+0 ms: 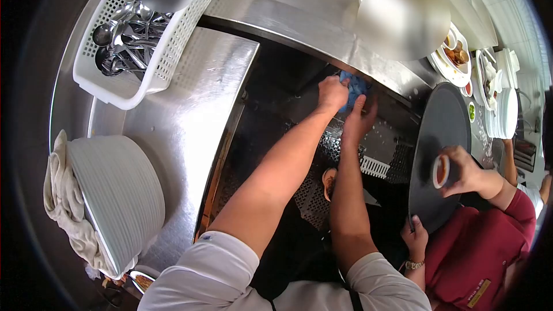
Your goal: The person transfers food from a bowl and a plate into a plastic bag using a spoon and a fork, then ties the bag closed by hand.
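My left hand [333, 93] is closed on a crumpled blue cloth [357, 87], out in front of me over the dark gap beside the steel counter's edge. Just below the cloth is my right hand [358, 122], its thumb up against it. The right fingers are smeared by motion, so their grip does not show clearly.
A white basket [164, 57] of spoons and forks and a tall stack of plates [118, 190] stand on the left. At right, a co-worker in a red shirt [484, 247] holds a large black tray [438, 138] and a small sauce dish [442, 171]. Used dishes [455, 72] lie beyond.
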A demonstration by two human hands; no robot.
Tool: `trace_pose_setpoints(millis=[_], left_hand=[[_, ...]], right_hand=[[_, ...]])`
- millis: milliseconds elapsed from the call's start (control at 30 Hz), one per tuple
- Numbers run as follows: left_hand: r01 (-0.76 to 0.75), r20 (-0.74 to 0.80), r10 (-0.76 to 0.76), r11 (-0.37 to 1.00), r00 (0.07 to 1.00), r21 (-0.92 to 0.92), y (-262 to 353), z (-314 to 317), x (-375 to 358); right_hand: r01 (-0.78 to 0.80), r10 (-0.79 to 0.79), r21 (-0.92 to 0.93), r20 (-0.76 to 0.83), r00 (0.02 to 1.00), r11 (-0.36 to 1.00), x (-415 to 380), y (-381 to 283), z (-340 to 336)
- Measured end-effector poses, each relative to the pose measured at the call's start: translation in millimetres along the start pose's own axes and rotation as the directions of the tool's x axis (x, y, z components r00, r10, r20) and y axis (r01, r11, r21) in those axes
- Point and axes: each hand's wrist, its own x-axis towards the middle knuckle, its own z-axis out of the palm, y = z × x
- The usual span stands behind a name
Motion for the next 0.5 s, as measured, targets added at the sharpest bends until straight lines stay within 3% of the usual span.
trace_pose_setpoints(millis=[67,100,200,267,300,367,433,467,500], left_hand=[[0.119,0.131,-0.098,0.981,0.986,-0.156,7.0,-10.7,-7.1],[0.183,0.203,-0.138,0.956,0.97,-0.227,11.0,-17.3,-11.5],[0.214,0.357,0.099,0.645,0.929,-0.733,-33.8,22.6,-7.8],[0.198,0.232,-0.051,0.712,0.971,-0.674,-29.1,1.5,-40.8],[0.193,0.156,-0.12,0.743,0.98,-0.64,-29.3,-9.0,-62.2],[0.375,0.269,-0.264,0.581,0.926,-0.722,-49.9,-24.0,-107.7],[0.382,0.241,-0.296,0.72,0.924,-0.58,-91.7,-26.2,-163.8],[0.447,0.246,-0.374,0.724,0.894,-0.525,-99.7,-38.2,-193.8],[0.511,0.245,-0.45,0.719,0.859,-0.471,-107.3,-50.4,-221.4]], right_hand=[[0.166,-0.167,0.008,0.06,0.984,0.986,7.7,-2.1,3.8],[0.163,-0.152,-0.11,0.099,0.983,0.98,14.0,-2.0,4.9],[0.173,-0.104,-0.482,0.166,0.981,0.859,45.9,1.7,11.1],[0.184,-0.086,-0.73,0.169,0.982,0.658,67.2,17.4,16.1],[0.234,-0.13,-0.762,0.196,0.972,0.604,74.8,24.0,18.4],[0.331,-0.209,-0.81,0.261,0.943,0.484,79.1,39.6,27.0],[0.414,-0.408,-0.854,0.272,0.871,0.315,66.7,60.0,48.2],[0.276,-0.127,-0.841,0.245,0.961,0.466,49.4,16.1,50.3],[0.325,-0.211,-0.835,0.255,0.944,0.443,44.8,17.6,54.5]])
